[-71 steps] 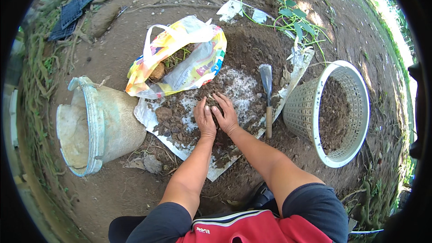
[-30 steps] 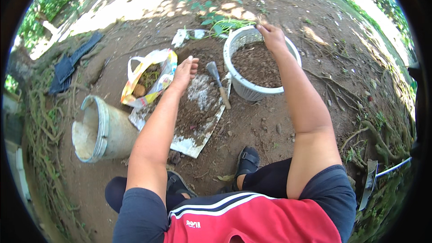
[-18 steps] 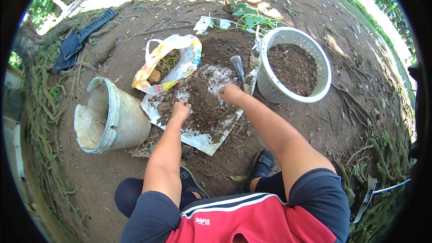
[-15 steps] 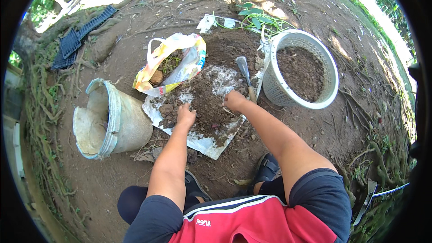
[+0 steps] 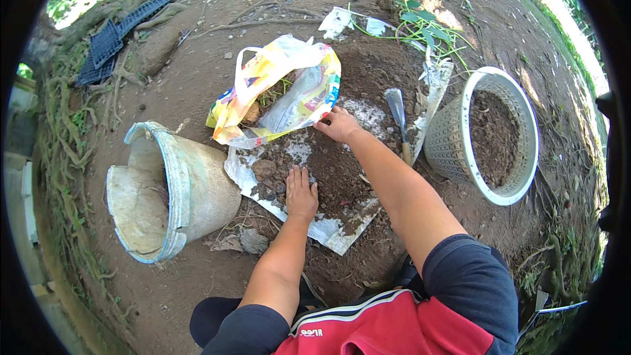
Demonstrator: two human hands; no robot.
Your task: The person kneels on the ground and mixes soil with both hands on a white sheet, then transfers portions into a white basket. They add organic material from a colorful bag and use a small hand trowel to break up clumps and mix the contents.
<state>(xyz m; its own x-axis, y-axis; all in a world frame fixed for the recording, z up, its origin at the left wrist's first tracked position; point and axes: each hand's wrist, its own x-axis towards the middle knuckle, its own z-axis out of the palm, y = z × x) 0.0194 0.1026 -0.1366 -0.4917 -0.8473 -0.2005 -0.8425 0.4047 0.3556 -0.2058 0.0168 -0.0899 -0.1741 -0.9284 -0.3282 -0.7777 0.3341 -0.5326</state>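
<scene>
left hand [image 5: 302, 197] is lying open on soil [image 5: 345, 187], right hand [image 5: 340, 125] is resting by one bag [image 5: 297, 100] (pinching? can't tell), one trowel [image 5: 398, 117] sitting near the right edge of one sheet [image 5: 435, 93]

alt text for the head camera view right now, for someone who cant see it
A person's left hand lies palm-down on loose dark soil, with the right hand at the edge of a colourful plastic bag. To the right are a trowel and a pale lattice basket holding soil; to the left is a broken-rimmed bucket.
</scene>
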